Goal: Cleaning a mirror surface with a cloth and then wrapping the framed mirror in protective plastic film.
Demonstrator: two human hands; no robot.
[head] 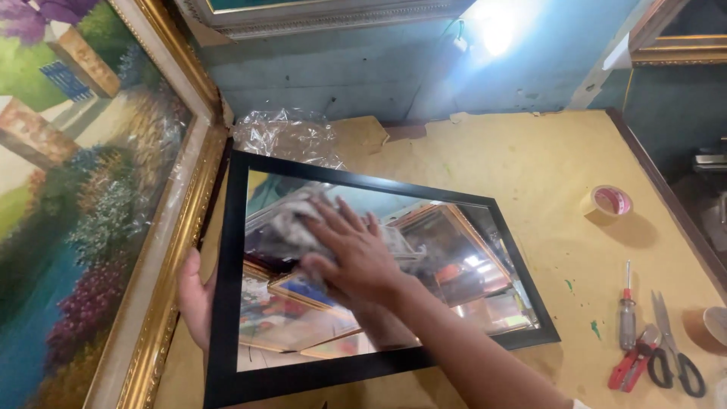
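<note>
Crumpled cloth (pixel 284 227) under flat, spread right fingers (pixel 344 220) (on black-framed mirror (pixel 227 303)).

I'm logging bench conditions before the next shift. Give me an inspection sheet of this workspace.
Surface: yellowish worktable, worn and stained, with green specks.
Job's things: black-framed mirror lying flat; grey cloth on the glass.
Clutter: tape roll, red-handled screwdriver, pliers, scissors, crumpled clear plastic.
Grippers: right hand presses the cloth on the glass; left hand grips the mirror's left edge.
Cables: nothing seen.
Surroundings: gold-framed garden painting leaning at left; blue wall with a bright lamp; more frames above and at right.
</note>
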